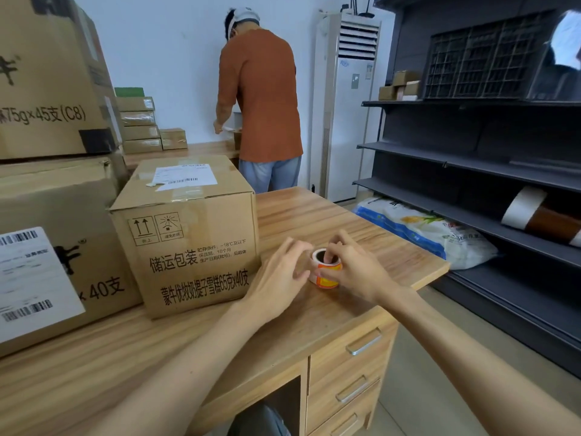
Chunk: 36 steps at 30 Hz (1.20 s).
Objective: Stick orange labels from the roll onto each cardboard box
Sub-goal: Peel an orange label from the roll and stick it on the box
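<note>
Right hand (355,272) grips label roll (327,280) through core; left hand (279,278) at 9 o'clock, pinch unclear. Risk: hasty peel tears, roll slips.

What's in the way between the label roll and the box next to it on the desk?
Only the person's own left hand, which touches the roll on the side facing the box. The right hand holds the roll, fingers in its core. Nothing else visible sits between them.

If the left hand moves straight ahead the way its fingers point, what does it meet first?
The label roll, which the right hand grips on the desk. The fingertips of the left hand look right at its side, though contact is unclear.
</note>
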Tool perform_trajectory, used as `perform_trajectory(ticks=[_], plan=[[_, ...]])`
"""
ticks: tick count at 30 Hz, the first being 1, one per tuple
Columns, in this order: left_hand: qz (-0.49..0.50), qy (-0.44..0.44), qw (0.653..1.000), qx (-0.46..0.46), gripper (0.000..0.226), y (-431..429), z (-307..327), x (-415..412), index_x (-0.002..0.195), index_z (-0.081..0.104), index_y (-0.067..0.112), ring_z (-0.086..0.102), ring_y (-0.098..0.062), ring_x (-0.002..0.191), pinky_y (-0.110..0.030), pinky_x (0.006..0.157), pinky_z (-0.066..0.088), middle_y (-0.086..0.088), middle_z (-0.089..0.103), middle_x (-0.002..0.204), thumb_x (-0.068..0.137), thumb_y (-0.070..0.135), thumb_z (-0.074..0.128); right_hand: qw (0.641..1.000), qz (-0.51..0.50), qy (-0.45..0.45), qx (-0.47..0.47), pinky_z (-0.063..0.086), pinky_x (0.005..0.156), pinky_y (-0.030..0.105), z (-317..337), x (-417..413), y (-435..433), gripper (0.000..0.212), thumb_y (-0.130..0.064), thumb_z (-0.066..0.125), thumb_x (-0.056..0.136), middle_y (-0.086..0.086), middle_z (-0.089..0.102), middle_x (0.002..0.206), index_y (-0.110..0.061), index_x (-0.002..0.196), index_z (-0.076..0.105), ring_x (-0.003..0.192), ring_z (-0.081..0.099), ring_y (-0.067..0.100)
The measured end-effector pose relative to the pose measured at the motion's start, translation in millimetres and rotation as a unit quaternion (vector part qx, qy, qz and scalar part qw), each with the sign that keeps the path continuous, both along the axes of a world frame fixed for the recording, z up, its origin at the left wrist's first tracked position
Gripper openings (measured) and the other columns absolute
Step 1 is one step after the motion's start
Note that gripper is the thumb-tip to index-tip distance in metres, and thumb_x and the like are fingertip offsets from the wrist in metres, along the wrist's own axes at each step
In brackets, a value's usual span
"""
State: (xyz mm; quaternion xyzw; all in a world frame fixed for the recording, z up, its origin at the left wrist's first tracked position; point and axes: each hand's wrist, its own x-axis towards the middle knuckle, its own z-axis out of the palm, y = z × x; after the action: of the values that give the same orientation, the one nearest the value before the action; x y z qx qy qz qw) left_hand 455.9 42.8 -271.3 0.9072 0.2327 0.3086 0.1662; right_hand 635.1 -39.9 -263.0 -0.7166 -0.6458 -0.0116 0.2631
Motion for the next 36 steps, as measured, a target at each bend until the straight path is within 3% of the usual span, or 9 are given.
perform_trajectory(ticks=[4,7,12,15,19,22,25,31,36], plan=[[-0.017,0.001,1.000,-0.001,0.035,-0.4,-4.7,-1.4,0.125,0.060,0.027,0.049,-0.004,0.069,-0.036,0.081,0.051,0.017,0.052,0.124,0.094,0.013,0.066,0.999,0.007,0.031,0.028,0.047,0.075,0.034,-5.1,0.2,-1.3,0.034,-0.051,0.071,0.083,-0.007,0.039,0.102,-0.019,0.089,0.061,0.084,0.051,0.012],[-0.011,0.009,1.000,0.014,0.034,-3.1,-6.5,-3.2,0.127,0.062,0.028,0.055,-0.013,0.077,-0.036,0.081,0.050,0.017,0.056,0.124,0.095,0.020,0.065,0.997,0.039,0.051,0.045,0.041,0.076,0.025,-6.4,5.7,-7.6,0.029,-0.042,0.075,0.081,-0.006,0.044,0.105,-0.019,0.094,0.064,0.087,0.049,0.001],[0.010,0.016,1.000,0.017,0.018,-4.4,-4.3,-6.3,0.112,0.065,0.028,0.054,-0.019,0.078,-0.038,0.074,0.048,0.012,0.054,0.110,0.094,0.030,0.066,0.998,0.029,0.029,0.046,0.043,0.077,0.034,-12.9,8.9,-18.3,0.025,-0.030,0.075,0.084,-0.010,0.050,0.116,-0.023,0.106,0.064,0.077,0.047,-0.012],[0.004,0.019,1.000,0.007,0.007,-3.9,-4.9,-4.8,0.100,0.064,0.027,0.045,-0.009,0.070,-0.032,0.069,0.040,0.013,0.050,0.107,0.093,0.029,0.067,0.998,0.010,0.024,0.050,0.042,0.075,0.034,-14.2,4.7,-19.9,0.023,-0.033,0.072,0.087,-0.014,0.048,0.114,-0.025,0.106,0.061,0.074,0.045,-0.010],[-0.027,0.005,0.999,-0.016,0.002,0.8,-6.5,-2.5,0.097,0.065,0.021,0.049,0.005,0.070,-0.031,0.071,0.039,0.013,0.052,0.110,0.096,0.020,0.064,0.998,-0.007,0.024,0.058,0.040,0.072,0.034,-13.6,-2.5,-18.5,0.023,-0.036,0.069,0.089,-0.014,0.044,0.107,-0.023,0.105,0.058,0.074,0.043,0.003],[-0.039,-0.009,0.999,-0.025,0.007,5.8,-6.9,-0.2,0.093,0.068,0.019,0.049,0.008,0.074,-0.029,0.073,0.039,0.011,0.054,0.108,0.095,0.012,0.064,0.996,-0.035,-0.013,0.075,0.045,0.067,0.037,-12.9,-9.7,-22.2,0.029,-0.040,0.066,0.090,-0.010,0.038,0.111,-0.023,0.108,0.050,0.079,0.047,0.012],[-0.044,-0.026,0.997,-0.059,0.012,7.4,-7.1,2.0,0.089,0.072,0.020,0.050,0.007,0.075,-0.024,0.074,0.037,0.010,0.055,0.103,0.094,0.010,0.067,0.992,-0.058,-0.037,0.107,0.046,0.061,0.039,-15.4,-19.0,-30.4,0.027,-0.043,0.064,0.091,-0.008,0.042,0.101,-0.022,0.096,0.048,0.073,0.052,0.019],[-0.054,-0.028,0.989,-0.138,0.014,6.6,-3.2,3.0,0.090,0.078,0.021,0.046,0.001,0.063,-0.017,0.068,0.034,0.012,0.050,0.086,0.093,0.010,0.070,0.993,-0.066,0.022,0.090,0.049,0.070,0.040,-25.1,-29.8,-35.7,0.019,-0.045,0.064,0.091,-0.014,0.053,0.092,-0.028,0.085,0.059,0.077,0.057,0.012],[-0.079,-0.025,0.981,-0.177,0.015,5.3,-0.8,2.3,0.093,0.078,0.026,0.045,0.002,0.063,-0.015,0.070,0.036,0.013,0.051,0.085,0.095,0.013,0.069,0.990,-0.074,0.084,0.086,0.047,0.074,0.036,-23.4,-29.0,-33.7,0.018,-0.048,0.067,0.088,-0.018,0.055,0.086,-0.034,0.079,0.059,0.075,0.054,0.005]])
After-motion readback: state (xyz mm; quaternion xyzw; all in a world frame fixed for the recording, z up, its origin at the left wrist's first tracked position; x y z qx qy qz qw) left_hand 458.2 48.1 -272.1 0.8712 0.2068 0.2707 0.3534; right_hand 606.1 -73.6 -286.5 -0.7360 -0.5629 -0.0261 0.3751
